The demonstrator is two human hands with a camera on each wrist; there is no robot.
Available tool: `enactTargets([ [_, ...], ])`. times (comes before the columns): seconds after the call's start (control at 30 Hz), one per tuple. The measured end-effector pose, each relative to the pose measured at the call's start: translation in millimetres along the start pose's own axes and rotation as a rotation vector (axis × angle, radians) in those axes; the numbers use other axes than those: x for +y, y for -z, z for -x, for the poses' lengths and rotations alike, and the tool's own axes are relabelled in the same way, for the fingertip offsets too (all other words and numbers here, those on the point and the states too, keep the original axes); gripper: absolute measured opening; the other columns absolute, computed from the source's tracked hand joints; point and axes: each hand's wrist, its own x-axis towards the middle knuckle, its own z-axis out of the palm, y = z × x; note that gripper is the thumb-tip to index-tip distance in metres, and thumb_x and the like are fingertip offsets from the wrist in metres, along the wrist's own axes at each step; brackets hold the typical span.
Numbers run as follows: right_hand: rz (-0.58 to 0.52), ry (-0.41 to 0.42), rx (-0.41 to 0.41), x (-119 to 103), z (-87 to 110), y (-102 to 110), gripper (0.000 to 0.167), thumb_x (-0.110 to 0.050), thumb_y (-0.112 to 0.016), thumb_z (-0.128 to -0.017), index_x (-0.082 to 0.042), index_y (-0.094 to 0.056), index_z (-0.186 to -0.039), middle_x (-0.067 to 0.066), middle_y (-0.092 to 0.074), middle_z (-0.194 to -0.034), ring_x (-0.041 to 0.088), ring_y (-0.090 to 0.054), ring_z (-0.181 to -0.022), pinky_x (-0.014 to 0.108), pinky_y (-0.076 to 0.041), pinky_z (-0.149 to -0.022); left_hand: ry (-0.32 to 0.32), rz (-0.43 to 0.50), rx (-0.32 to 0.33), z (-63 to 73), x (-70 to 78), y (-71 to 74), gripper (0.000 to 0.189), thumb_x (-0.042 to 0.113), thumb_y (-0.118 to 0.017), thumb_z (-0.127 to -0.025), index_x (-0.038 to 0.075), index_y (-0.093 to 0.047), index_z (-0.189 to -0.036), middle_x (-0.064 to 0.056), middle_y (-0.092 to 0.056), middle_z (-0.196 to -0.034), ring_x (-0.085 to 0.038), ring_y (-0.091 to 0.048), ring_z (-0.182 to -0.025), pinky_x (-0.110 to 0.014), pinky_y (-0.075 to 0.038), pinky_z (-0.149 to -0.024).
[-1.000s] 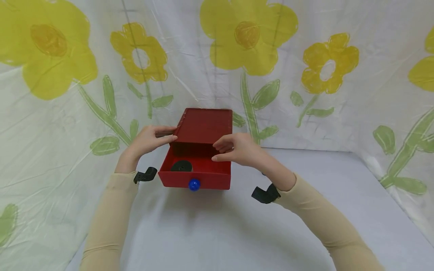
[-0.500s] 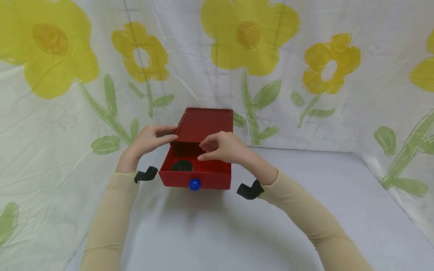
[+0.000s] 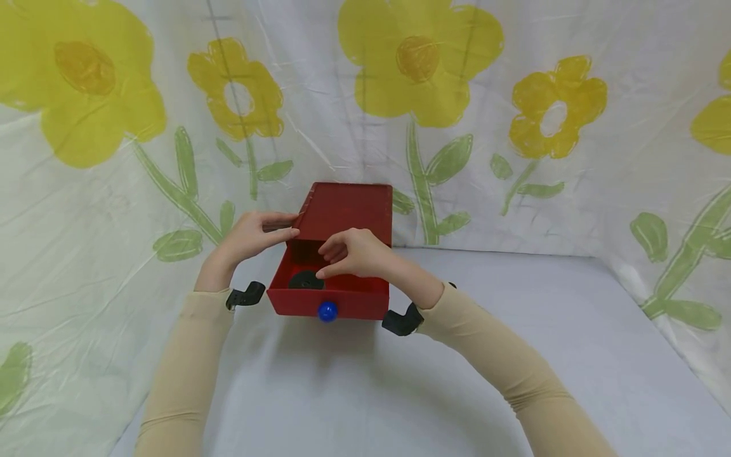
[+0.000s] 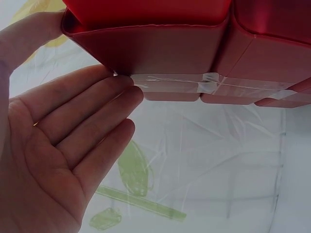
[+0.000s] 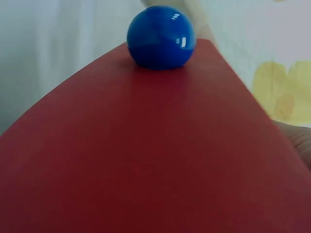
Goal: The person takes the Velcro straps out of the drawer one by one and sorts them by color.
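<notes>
A red drawer box [image 3: 348,206] stands with its drawer [image 3: 371,304] pulled out, a round blue knob [image 3: 327,311] on the front. Inside, at the drawer's left, lies a round black disc [image 3: 302,280]. My left hand [image 3: 249,238] rests against the box's left side; the left wrist view shows its straight fingers [image 4: 97,104] at the casing's edge. Over the drawer is my right hand [image 3: 360,254], fingers bent and thumb tip right at the disc, with nothing in its grasp. The right wrist view is mostly filled by the red drawer front [image 5: 155,145].
The box stands on a white-covered table [image 3: 457,381], near the back. Behind and beside it hangs a white sheet [image 3: 320,76] printed with yellow flowers. Clear tape [image 4: 170,80] runs along the casing.
My right hand has moved left across the open drawer, from its right side to the black disc. The left hand and the box stay where they were.
</notes>
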Motion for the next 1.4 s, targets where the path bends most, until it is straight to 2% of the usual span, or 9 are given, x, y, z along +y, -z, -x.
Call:
enactTargets([
  [0.23,0.001,0.006,-0.072,3,-8.2,-7,0.048,-0.031,-0.077,-0.079,-0.011,-0.064,-0.121,0.003,-0.067,-0.114,0.012,-0.065,-0.101,0.019,-0.054,-0.083,0.024,0.003,-0.007,2.1,4.9,-0.2,0.05,0.034,-0.064,-0.09,0.012,-0.055,-0.135,-0.014,-0.056,-0.134,-0.033,-0.054,-0.123,-0.054,-0.043,-0.1],
  [0.43,0.02,0.027,-0.14,4,-13.1,-13,0.051,-0.031,-0.077,-0.08,-0.01,-0.062,-0.124,0.004,-0.067,-0.115,0.012,-0.065,-0.102,0.019,-0.053,-0.085,0.005,0.007,-0.001,0.8,-1.2,0.0,0.052,0.043,-0.065,-0.087,0.019,-0.057,-0.133,-0.009,-0.058,-0.133,-0.029,-0.056,-0.122,-0.052,-0.045,-0.099],
  [0.73,0.067,0.058,-0.178,7,-16.3,-20,0.049,-0.024,-0.074,-0.083,-0.009,-0.059,-0.127,0.006,-0.065,-0.12,0.017,-0.064,-0.107,0.024,-0.053,-0.089,-0.014,0.006,0.008,-1.0,-5.0,-0.8,0.054,0.046,-0.066,-0.086,0.019,-0.058,-0.132,-0.009,-0.059,-0.131,-0.029,-0.057,-0.12,-0.053,-0.046,-0.098],
  [1.13,0.056,0.054,-0.232,11,-21.8,-27,0.057,-0.02,-0.073,-0.083,-0.012,-0.052,-0.135,0.007,-0.061,-0.127,0.019,-0.063,-0.11,0.029,-0.051,-0.094,-0.007,0.019,-0.001,-0.3,-2.5,0.7,0.053,0.044,-0.066,-0.086,0.019,-0.058,-0.133,-0.008,-0.058,-0.133,-0.028,-0.057,-0.121,-0.053,-0.045,-0.098],
  [1.4,0.135,0.077,-0.249,10,-21.2,-28,0.056,-0.016,-0.072,-0.084,-0.013,-0.052,-0.136,0.007,-0.06,-0.127,0.02,-0.06,-0.11,0.029,-0.051,-0.093,-0.016,0.01,-0.002,-0.8,-3.5,0.3,0.054,0.046,-0.066,-0.086,0.018,-0.058,-0.132,-0.009,-0.059,-0.132,-0.029,-0.057,-0.12,-0.052,-0.046,-0.098],
])
